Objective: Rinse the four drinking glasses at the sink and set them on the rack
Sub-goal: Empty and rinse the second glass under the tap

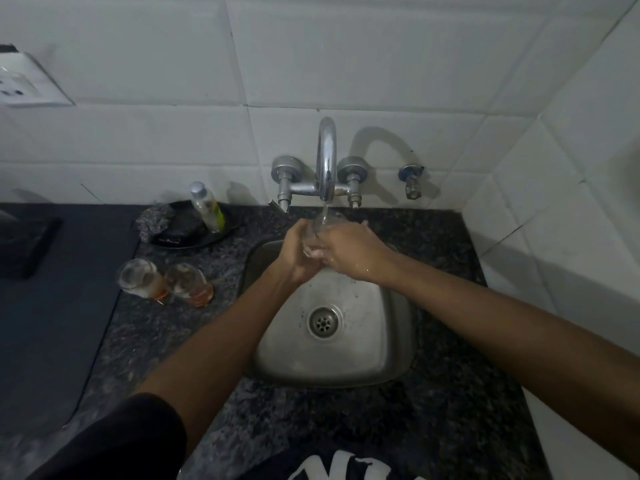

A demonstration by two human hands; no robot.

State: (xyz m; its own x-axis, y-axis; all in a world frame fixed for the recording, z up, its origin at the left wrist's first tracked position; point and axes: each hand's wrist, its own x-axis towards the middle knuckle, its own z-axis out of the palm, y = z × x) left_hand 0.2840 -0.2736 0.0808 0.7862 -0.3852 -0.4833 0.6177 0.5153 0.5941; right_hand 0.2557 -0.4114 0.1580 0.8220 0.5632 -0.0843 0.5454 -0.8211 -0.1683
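Observation:
A clear drinking glass (320, 227) is held under the running tap (326, 161), above the steel sink (388, 344). My left hand (298, 251) grips its left side and my right hand (349, 252) wraps its right side. Water streams into the glass mouth, and the hands hide most of it. Two more glasses (138, 277) (188, 284) with orange residue at the bottom stand on the dark granite counter (166, 341) left of the sink. No rack and no fourth glass are in view.
A black dish (187, 233) behind the glasses holds a scrubber and a small soap bottle (207, 206). A dark mat or cooktop (52, 306) covers the left counter. White tiled walls close the back and right side. A spare wall valve (411, 181) sticks out right of the tap.

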